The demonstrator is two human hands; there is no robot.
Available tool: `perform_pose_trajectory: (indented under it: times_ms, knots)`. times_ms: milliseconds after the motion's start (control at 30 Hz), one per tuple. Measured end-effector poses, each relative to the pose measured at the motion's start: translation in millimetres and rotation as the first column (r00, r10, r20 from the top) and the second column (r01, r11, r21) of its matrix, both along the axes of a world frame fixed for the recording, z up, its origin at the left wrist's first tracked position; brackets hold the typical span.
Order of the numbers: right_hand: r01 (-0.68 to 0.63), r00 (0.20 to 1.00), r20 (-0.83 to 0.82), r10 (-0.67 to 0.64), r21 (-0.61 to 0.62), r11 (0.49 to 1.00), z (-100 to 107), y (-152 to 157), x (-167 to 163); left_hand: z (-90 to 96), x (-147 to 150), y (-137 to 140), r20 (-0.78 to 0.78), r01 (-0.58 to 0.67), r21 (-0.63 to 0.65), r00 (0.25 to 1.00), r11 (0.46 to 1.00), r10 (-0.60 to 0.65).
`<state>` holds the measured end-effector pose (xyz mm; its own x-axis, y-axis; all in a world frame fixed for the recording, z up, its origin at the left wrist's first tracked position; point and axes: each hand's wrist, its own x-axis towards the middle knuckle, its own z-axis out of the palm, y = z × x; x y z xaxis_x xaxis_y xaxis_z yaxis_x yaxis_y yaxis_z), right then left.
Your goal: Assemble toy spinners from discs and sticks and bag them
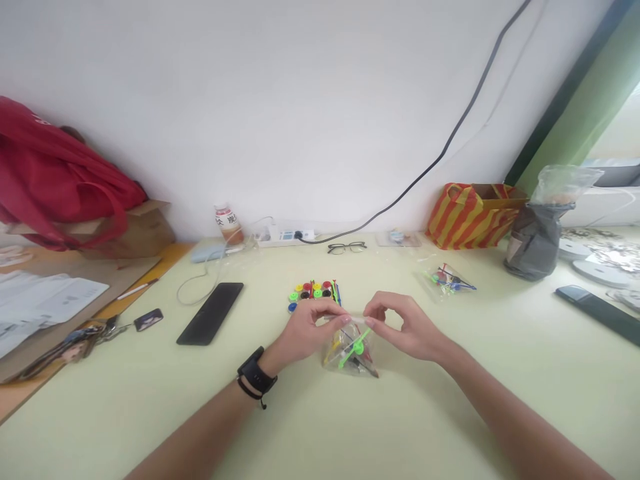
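A clear plastic bag (345, 353) with colourful plastic pieces inside hangs between my two hands over the table. My left hand (317, 327) pinches the bag's top edge on the left, thumb against fingers. On the right of the same edge, my right hand (403, 327) pinches it too. A bright green piece (358, 346) shows through the film, with yellow, red and dark pieces around it. Just behind my left hand lie small round wheel-like pieces (307, 287) in red, yellow, green, black and blue, beside thin coloured sticks (338, 293). My hand partly hides them.
A second clear bag of coloured pieces (450, 280) lies back right. A black phone-like slab (211, 313) and keys (107, 330) are at left. Glasses (347, 248), a power strip (285, 237) and a bottle (229, 225) stand along the wall. A striped bag (470, 217) is at right.
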<state>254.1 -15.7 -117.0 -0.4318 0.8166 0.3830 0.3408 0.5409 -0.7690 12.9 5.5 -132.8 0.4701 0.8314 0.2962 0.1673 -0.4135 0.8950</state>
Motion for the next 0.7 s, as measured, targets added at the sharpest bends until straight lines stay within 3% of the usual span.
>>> perform_pose_trajectory:
  times_ms: [133, 300, 700]
  knots:
    - [-0.038, 0.999, 0.007, 0.039, -0.106, 0.994, -1.9, -3.0, -7.5, 3.3, 3.4, -6.2, -0.057, 0.0, 0.046, 0.998, 0.999, 0.003]
    - [-0.049, 0.991, 0.119, 0.065, -0.133, 0.99, 4.0, -3.7, -0.9, 9.3, 1.8, -7.3, -0.135, 0.016, 0.029, 0.991, 0.999, -0.012]
    - [-0.111, 0.968, 0.196, 0.159, -0.238, 0.965, 9.8, 3.4, 17.9, 15.1, -8.3, -2.4, -0.178, 0.096, -0.168, 0.976, 0.981, -0.126]
